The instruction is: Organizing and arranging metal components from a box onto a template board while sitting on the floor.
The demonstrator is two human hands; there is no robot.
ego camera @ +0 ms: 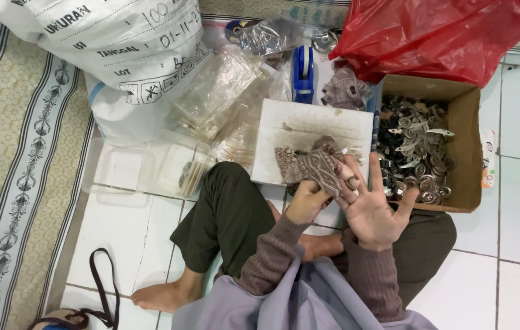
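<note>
Grey cloth and ribbed brown sleeves fill the near edge of the view, above crossed legs in dark green trousers on white floor tiles; the left hand (306,205) is closed around the lower end of a patterned brown cloth (316,165), pinching it between thumb and curled fingers; the right hand (373,211) is spread wide, palm toward the camera, with its fingers (375,168) fanned and holding nothing, though the index and middle fingertips touch the cloth's right edge; the cloth rises from the left fist and drapes across the front of a white board (309,125), just left of the open right fingers; a cardboard box (469,153) heaped with small metal parts (419,159) stands beside the right hand; a blue tool (303,73) lies beyond the board; clear plastic bags (223,98) and a clear plastic tray (143,168) sit to the left; a white sack (107,43) and a red plastic bag (437,33) lie farther back.
</note>
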